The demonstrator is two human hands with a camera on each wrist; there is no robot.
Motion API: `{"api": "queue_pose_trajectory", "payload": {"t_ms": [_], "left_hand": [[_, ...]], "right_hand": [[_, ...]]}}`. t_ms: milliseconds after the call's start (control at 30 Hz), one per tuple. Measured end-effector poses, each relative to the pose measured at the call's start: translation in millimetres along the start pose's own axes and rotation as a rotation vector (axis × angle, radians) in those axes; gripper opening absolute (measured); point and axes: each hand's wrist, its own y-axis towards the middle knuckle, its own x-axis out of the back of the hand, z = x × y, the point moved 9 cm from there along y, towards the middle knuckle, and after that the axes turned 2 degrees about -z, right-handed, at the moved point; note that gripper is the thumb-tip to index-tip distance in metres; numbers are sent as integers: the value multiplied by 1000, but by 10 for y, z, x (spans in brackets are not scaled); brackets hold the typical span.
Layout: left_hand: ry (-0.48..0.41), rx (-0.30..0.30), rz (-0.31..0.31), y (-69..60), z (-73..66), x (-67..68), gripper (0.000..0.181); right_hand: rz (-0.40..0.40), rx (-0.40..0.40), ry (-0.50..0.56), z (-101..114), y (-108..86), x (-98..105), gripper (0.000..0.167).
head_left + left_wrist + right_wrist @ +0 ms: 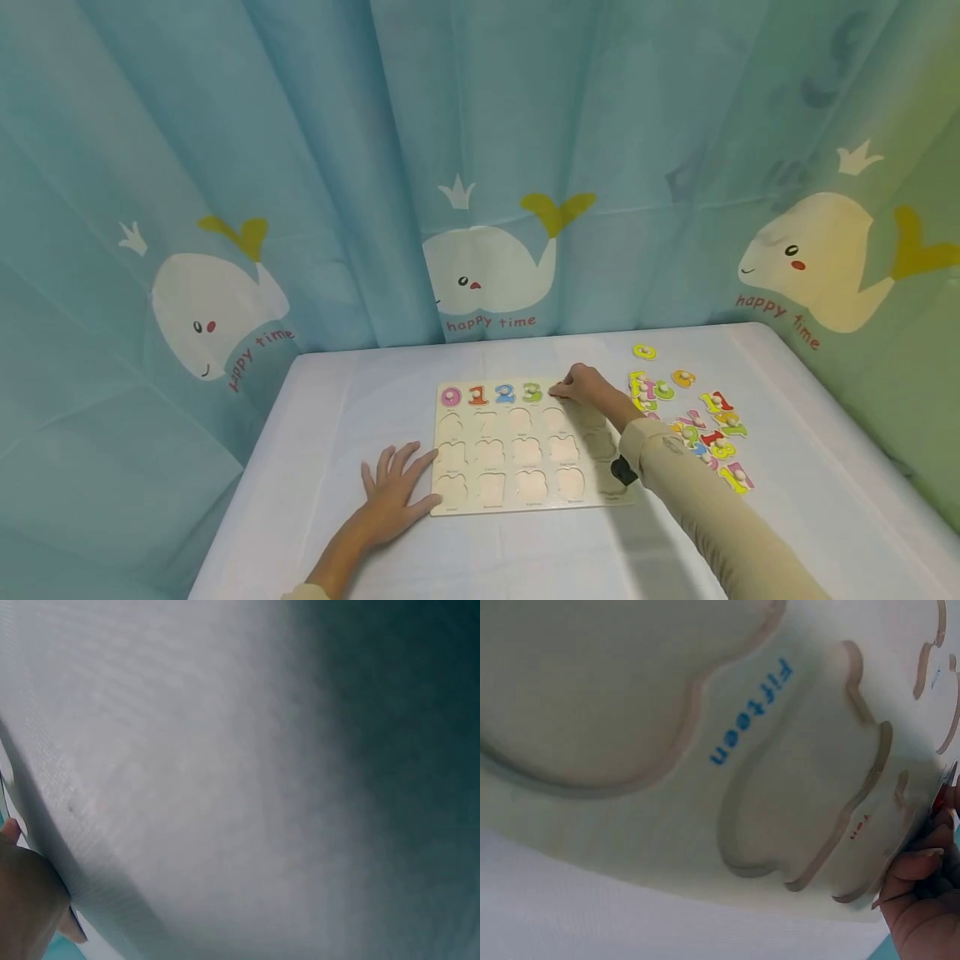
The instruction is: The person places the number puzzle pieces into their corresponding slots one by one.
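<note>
A pale wooden number-puzzle board (551,490) lies flat on the table, its top row holding a pink 0 (451,397), a red-orange 1 (477,396), a blue 2 (505,394) and a green 3 (532,392). At the slot just right of the 3, my right hand (590,392) pinches a red puzzle piece (557,390); its digit is hidden by the fingers. In the right wrist view only a sliver of that red piece (940,801) shows beside the fingertips. My left hand (393,498) rests with spread fingers at the board's left edge, thumb and fingertips touching it.
Loose number pieces (722,450) with small knobs lie scattered, some overlapping, right of the board on the white-covered table (360,392). A yellow 0 piece (644,352) lies farthest back. Behind the table hangs a blue curtain (337,167) with whale prints.
</note>
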Motion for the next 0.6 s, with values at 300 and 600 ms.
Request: {"api": "queue_pose_trajectory", "payload": {"t_ms": [300,600], "left_hand": [[-1,-3,2,7,-5,8,61],[9,0,4,9,-5,-3,61]], "right_hand": [[79,-8,49,-54,4,-8,41],[119,13,-52,-101,-45,88,30]]}}
